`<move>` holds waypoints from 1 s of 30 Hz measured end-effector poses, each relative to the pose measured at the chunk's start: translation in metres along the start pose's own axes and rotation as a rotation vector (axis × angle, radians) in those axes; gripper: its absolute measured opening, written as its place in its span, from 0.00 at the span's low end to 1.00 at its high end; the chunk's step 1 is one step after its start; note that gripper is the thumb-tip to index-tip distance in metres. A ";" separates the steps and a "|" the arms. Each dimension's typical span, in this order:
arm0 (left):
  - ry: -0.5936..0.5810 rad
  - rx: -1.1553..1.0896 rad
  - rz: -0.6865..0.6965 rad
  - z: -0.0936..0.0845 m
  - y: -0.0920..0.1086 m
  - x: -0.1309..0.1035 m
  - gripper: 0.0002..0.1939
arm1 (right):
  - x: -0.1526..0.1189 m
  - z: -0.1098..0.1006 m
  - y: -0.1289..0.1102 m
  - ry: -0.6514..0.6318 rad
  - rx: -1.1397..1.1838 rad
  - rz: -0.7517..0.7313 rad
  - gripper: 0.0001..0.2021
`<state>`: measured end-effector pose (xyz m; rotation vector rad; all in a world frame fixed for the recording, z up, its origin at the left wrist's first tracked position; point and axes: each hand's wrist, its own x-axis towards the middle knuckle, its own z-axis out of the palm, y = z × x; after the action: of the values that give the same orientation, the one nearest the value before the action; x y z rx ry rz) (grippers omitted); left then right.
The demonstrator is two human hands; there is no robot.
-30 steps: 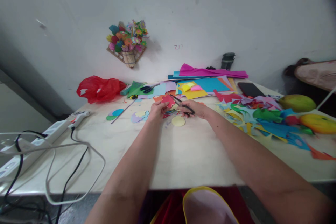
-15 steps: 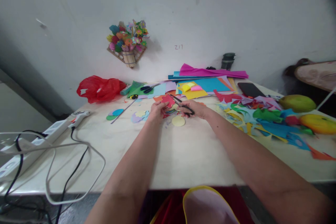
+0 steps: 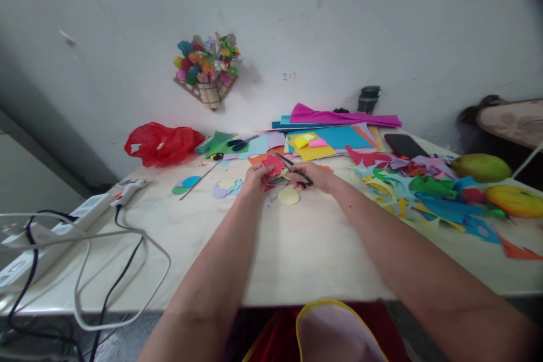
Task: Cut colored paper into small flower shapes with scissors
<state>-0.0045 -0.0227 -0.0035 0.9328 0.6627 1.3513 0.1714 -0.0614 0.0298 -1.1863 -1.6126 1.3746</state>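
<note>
Between thumb and fingers, my left hand (image 3: 255,177) pinches a red paper piece with a scalloped edge (image 3: 274,164). My right hand (image 3: 316,174) grips a pair of dark-handled scissors (image 3: 302,176), whose blades point up and left beside the red paper's right edge. Whether the blades touch the paper I cannot tell. Just below the hands lies a pale yellow paper circle (image 3: 289,196), with tiny clippings (image 3: 272,199) to its left. Scalloped yellow, lilac and blue paper pieces (image 3: 227,187) are stacked left of my left hand.
Paper scraps (image 3: 424,181) heap on the right, near a phone (image 3: 406,145) and a mango (image 3: 514,200). Coloured sheets (image 3: 343,137) and a second pair of scissors (image 3: 241,143) lie at the back. A red plastic bag (image 3: 161,144) and a power strip (image 3: 76,223) are on the left.
The scissors have shifted slightly, and the red paper has turned or moved a little to the right in my left hand. The rest looks the same.
</note>
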 end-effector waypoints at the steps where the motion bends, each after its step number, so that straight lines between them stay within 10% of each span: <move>1: -0.002 -0.001 -0.003 0.000 0.000 0.000 0.10 | 0.001 0.000 0.001 0.005 0.002 -0.001 0.06; 30: -0.028 0.077 -0.072 0.002 0.000 -0.002 0.08 | 0.007 0.000 0.007 0.036 0.026 -0.017 0.10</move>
<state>-0.0030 -0.0252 -0.0032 0.9788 0.7248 1.2546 0.1707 -0.0549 0.0227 -1.1731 -1.5712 1.3523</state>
